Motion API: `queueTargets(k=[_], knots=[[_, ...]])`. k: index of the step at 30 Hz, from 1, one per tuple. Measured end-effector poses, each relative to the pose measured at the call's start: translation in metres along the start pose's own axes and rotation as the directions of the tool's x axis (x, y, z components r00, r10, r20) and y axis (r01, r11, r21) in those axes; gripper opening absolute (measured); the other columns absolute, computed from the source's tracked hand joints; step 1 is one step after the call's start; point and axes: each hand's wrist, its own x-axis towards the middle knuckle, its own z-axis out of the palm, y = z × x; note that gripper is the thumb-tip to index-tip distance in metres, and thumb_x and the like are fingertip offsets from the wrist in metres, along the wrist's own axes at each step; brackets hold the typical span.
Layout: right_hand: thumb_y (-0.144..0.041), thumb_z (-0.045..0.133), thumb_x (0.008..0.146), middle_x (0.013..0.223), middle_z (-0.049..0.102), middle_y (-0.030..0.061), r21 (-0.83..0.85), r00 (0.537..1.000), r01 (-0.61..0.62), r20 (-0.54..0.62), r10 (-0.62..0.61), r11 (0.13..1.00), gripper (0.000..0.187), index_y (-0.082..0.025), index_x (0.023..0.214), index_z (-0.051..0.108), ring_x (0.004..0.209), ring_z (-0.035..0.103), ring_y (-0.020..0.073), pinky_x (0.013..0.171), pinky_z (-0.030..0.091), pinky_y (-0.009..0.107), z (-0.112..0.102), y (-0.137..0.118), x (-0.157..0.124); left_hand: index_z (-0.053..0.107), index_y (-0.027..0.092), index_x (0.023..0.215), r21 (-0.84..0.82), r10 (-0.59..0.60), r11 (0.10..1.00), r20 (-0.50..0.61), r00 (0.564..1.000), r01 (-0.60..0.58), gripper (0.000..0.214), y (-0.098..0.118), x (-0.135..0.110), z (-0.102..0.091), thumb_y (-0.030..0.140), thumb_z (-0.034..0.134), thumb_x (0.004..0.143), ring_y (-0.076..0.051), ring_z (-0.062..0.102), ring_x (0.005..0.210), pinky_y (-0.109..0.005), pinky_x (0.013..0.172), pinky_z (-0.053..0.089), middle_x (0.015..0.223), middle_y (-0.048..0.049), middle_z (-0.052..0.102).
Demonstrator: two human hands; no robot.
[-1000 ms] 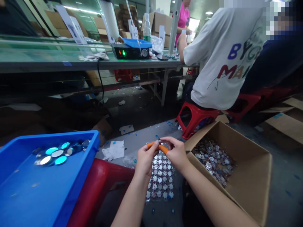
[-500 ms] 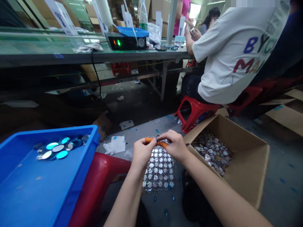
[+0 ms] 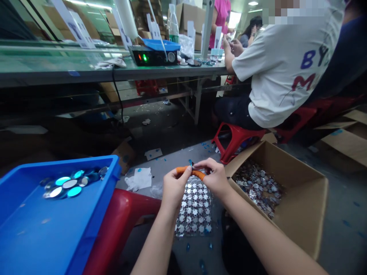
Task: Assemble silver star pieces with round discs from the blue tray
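fingers [image 3: 186, 175] of the two hands come together in front of the body, their tips meeting at one spot. from largest to smallest: the worktop [image 3: 94, 74] runs across the far side, well apart from both hands. blue tray [image 3: 57, 229] at the left, with round discs gathered toward its far end. cardboard box [image 3: 306, 183], open, at the right, near the right forearm, loose shiny pieces on its bottom. sheet of star-shaped pieces [image 3: 195, 208], flat and low between the forearms, its long axis running away from the body; the hands are over its far end. left hand [image 3: 174, 184] and right hand [image 3: 215, 176], raised from opposite sides, orange wraps [image 3: 198, 175] around a finger of each. small piece [image 3: 190, 163], partly blue, at the meeting point of the fingertips: left thumb and forefinger pinch it, whereas right fingertips rest against it, and whether they also grip cannot be told. it lies rightward of the left fingers and leftward of the right; neither hand is clearly nearer. its blue part points upward; the remaining outline is too small to read.
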Motion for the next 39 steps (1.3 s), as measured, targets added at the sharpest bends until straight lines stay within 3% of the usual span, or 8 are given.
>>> queueTargets(k=[6,14,23,32,39], knots=[[-0.008,0.074,0.08,0.081,0.07,0.003,-0.082,0.99,0.133,0.045,-0.13,0.988,0.02,-0.024,0.092,0.077,0.069,0.057,0.0158,0.062,0.049,0.028,-0.0006,-0.0008,-0.0046,0.074,0.013,0.082,0.268,0.078,0.961,-0.035,0.996,-0.066,0.03,-0.0007,-0.0015,-0.0034,0.04,0.078,0.073,-0.022,0.068,0.077,-0.031,0.074,0.051,0.08,-0.0094,0.075],[-0.013,0.076,0.08,0.081,0.07,0.0035,-0.084,0.997,0.045,-0.063,-0.05,0.995,0.016,-0.024,0.092,0.078,0.065,0.054,0.0155,0.059,0.049,0.029,0.0016,-0.0041,-0.0031,0.076,0.012,0.09,0.046,0.073,0.996,-0.002,0.997,-0.073,0.036,-0.0005,-0.001,0.0,0.044,0.082,0.072,-0.024,0.07,0.09,-0.033,0.085,0.053,0.093,-0.012,0.076],[-0.013,0.075,0.083,0.081,0.071,0.0041,-0.124,0.991,0.13,-0.003,-0.132,0.984,0.014,-0.024,0.091,0.077,0.071,0.058,0.0172,0.064,0.05,0.03,0.0039,-0.0002,-0.0073,0.074,0.014,0.08,0.263,0.121,0.959,-0.033,0.992,-0.108,0.025,-0.0015,-0.0018,-0.004,0.038,0.077,0.074,-0.021,0.067,0.076,-0.03,0.072,0.05,0.08,-0.0088,0.074],[-0.013,0.078,0.078,0.084,0.073,0.0033,-0.047,1.0,0.019,0.002,-0.019,0.999,0.019,-0.024,0.093,0.077,0.065,0.054,0.0152,0.059,0.047,0.028,0.0053,-0.0034,-0.0034,0.074,0.013,0.086,0.213,0.078,0.975,-0.042,0.996,-0.068,0.032,-0.0025,0.0011,-0.0046,0.041,0.079,0.074,-0.022,0.069,0.08,-0.031,0.076,0.052,0.087,-0.0107,0.075],[-0.011,0.076,0.079,0.084,0.072,0.0034,-0.065,0.999,0.038,-0.025,-0.04,0.997,0.019,-0.024,0.093,0.077,0.067,0.056,0.016,0.061,0.048,0.029,0.0038,-0.0026,-0.0016,0.077,0.012,0.088,0.09,0.053,0.995,0.0,0.999,-0.053,0.037,-0.0012,0.0024,-0.0045,0.044,0.084,0.07,-0.024,0.07,0.088,-0.033,0.084,0.053,0.09,-0.0124,0.076]])
